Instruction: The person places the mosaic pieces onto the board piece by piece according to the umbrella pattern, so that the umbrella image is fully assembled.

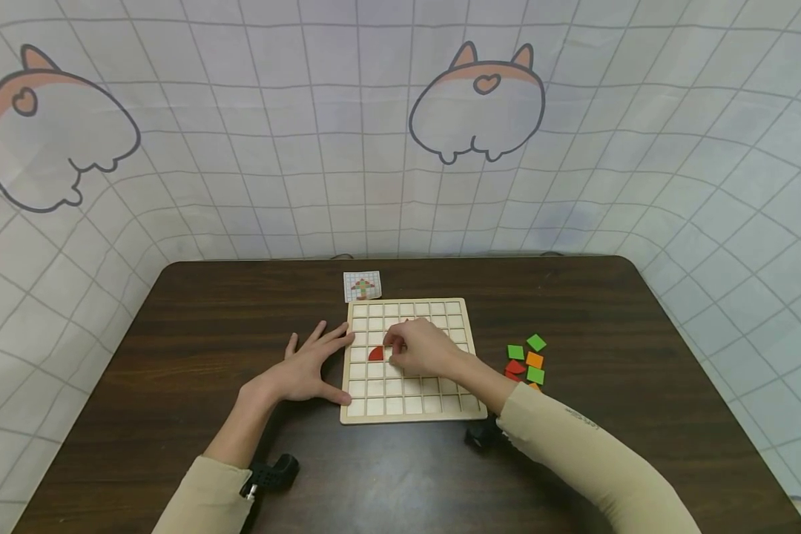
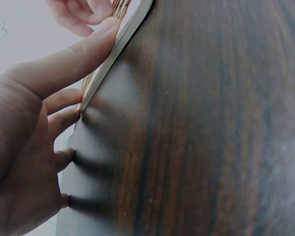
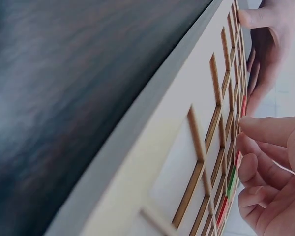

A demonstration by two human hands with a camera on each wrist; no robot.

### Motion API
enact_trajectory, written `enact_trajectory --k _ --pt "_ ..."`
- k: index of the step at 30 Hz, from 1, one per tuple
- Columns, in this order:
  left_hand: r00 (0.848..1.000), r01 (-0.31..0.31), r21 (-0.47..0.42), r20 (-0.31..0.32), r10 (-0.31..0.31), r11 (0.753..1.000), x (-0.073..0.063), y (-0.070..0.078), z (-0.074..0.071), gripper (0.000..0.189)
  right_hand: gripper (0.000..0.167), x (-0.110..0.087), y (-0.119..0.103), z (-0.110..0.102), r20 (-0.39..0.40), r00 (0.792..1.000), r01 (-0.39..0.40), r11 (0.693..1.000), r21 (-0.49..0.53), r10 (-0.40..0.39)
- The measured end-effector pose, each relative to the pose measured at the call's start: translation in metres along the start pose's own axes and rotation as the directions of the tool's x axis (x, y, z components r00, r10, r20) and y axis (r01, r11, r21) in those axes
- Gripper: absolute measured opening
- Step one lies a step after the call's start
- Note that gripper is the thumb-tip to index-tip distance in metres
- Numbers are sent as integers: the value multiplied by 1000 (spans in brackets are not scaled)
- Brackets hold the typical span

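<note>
A wooden grid board (image 1: 374, 407) lies on the table. My left hand (image 1: 305, 368) is spread along its left side, with thumb and fingertips at the edge. Over the board's middle, my right hand (image 1: 422, 347) has its fingers bent down, thumb and index tips close together at the grid; I cannot tell whether they hold a piece. A red rounded piece (image 1: 376, 354) sits in a cell just left of those fingertips. Beyond the right fingers, the right wrist view shows a green piece (image 3: 231, 180) and a red piece (image 3: 222, 210) on the grid, partly hidden in the head view.
Loose green, orange and red pieces (image 1: 526, 361) lie right of the board, some hidden by the right forearm. A small card with a coloured grid pattern (image 1: 363, 285) lies behind the board's far left corner. The dark wooden table (image 1: 227, 311) ends at a patterned curtain.
</note>
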State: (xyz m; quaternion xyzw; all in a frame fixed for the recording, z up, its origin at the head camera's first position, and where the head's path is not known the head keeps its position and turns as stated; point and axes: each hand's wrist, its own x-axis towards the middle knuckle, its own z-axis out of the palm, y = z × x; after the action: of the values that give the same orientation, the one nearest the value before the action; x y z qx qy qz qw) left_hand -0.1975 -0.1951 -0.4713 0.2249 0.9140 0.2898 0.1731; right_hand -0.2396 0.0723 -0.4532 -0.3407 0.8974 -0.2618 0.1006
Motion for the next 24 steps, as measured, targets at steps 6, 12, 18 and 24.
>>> enact_trajectory --k 6,12,18,24 --pt "1000 2 2 -3 -2 1000 0 1 -1 108 16 -10 7 -5 -16 1000 12 1000 28 -12" --pt "1000 1 3 1 -1 1000 -1 1 -2 108 14 -22 15 -10 -25 1000 2 999 34 -1" --pt "1000 6 3 0 -6 1000 0 1 -2 108 15 -31 21 -15 -50 999 21 998 63 -18" --pt "1000 9 -4 1 -9 1000 0 1 -1 109 14 -43 26 -21 -51 999 16 998 67 -13"
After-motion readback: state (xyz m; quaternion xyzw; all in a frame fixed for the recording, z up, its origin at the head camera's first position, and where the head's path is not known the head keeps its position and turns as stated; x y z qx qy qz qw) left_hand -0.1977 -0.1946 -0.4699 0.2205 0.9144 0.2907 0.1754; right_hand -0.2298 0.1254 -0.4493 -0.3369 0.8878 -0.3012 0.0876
